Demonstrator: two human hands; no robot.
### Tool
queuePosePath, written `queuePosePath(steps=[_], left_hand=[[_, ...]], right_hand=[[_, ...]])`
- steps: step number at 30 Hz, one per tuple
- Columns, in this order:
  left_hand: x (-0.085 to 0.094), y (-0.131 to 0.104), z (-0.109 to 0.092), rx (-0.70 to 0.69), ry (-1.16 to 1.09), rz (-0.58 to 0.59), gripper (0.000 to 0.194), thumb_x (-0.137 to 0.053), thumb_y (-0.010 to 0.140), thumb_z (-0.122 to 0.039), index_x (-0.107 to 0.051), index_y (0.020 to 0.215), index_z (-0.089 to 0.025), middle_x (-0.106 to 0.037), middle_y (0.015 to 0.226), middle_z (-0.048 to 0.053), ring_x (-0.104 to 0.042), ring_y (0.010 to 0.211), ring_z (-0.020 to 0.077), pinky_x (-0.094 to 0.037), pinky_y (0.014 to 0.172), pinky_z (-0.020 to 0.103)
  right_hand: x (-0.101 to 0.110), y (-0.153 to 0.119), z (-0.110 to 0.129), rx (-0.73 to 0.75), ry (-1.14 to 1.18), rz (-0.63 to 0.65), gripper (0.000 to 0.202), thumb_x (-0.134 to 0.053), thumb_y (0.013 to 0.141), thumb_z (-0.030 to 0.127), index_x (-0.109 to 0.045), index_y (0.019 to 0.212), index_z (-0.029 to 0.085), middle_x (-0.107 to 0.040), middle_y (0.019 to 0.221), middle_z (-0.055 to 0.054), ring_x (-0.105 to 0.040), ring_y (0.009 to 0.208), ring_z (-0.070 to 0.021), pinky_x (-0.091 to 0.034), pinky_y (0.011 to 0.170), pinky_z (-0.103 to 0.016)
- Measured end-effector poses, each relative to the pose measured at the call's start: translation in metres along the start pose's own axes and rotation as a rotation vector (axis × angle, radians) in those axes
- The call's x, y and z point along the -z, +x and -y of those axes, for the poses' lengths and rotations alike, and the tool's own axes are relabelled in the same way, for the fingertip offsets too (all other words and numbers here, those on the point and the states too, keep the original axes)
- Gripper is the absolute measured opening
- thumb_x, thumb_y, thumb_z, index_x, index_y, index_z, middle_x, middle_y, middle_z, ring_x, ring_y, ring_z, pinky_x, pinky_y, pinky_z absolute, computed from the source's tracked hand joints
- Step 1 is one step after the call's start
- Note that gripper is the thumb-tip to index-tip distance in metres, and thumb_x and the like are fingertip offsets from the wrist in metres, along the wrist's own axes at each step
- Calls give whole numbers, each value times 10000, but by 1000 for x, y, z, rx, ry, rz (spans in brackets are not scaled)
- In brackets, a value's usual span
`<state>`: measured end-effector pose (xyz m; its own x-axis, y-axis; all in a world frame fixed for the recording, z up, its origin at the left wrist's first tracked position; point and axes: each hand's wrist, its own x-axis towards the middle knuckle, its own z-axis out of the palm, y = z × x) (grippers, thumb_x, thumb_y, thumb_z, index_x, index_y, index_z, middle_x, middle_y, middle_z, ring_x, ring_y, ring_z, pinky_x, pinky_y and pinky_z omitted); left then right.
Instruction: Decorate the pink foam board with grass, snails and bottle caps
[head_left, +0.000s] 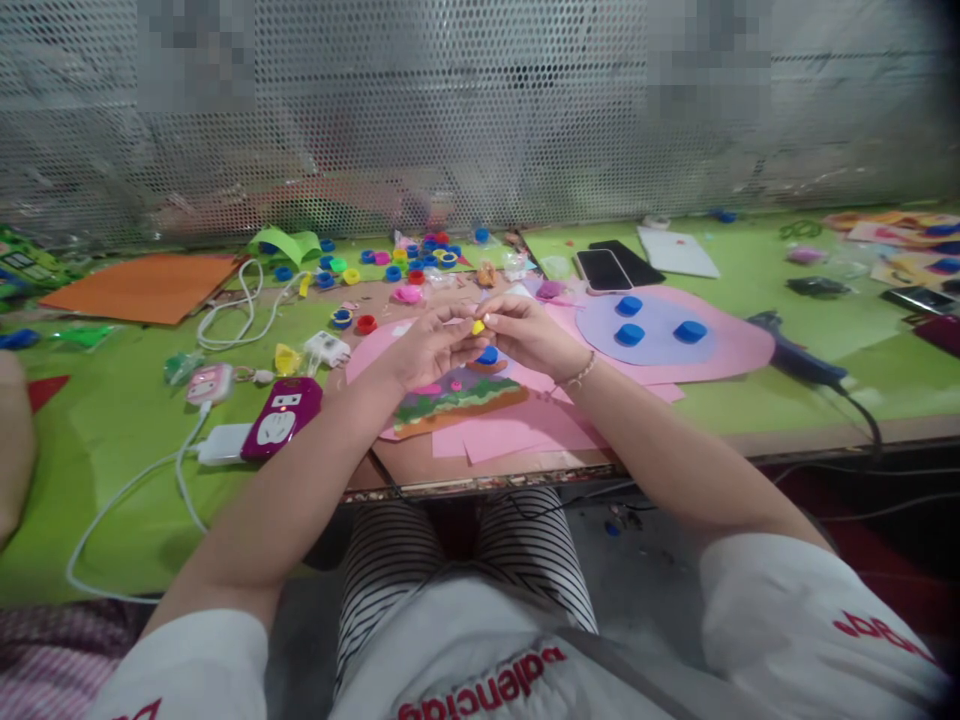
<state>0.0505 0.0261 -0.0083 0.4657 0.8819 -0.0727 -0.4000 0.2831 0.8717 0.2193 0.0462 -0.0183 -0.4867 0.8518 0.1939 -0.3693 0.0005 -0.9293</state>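
I see my two hands (480, 335) pinching one yellow piece (478, 327); right, three blue caps (628, 334) sit on paper (731, 343).

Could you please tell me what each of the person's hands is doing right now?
Left hand: fingers closed on a small yellow piece.
Right hand: fingertips pinching the same yellow piece.

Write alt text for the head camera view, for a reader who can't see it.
A person's left hand and right hand pinch a small yellow piece above pink paper on a cluttered green worktable. On the right, three blue bottle caps sit on lavender paper, near a hot glue gun; on the left lies a magenta power strip.
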Motion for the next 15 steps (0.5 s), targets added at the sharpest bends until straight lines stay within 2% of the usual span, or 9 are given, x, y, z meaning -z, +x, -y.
queuePosePath(steps=[8,15], left_hand=[[-1,0,0,-13,-5,2,139,-655,766,-117,-552,848,-161,-682,690,-8,-678,674,99,-543,668,187],[-5,-2,0,-5,-4,-29,106,-640,782,-119,-570,851,-158,-677,701,-6,-673,686,94,-545,710,198]], right_hand=[[-5,-1,2,69,-79,-6,246,-797,619,354,-647,714,184,-623,677,40,-581,633,-73,-504,653,-229],[-1,-1,2,131,-220,-2,246,-758,680,383,-652,774,183,-629,720,23,-583,667,-82,-494,659,-229]])
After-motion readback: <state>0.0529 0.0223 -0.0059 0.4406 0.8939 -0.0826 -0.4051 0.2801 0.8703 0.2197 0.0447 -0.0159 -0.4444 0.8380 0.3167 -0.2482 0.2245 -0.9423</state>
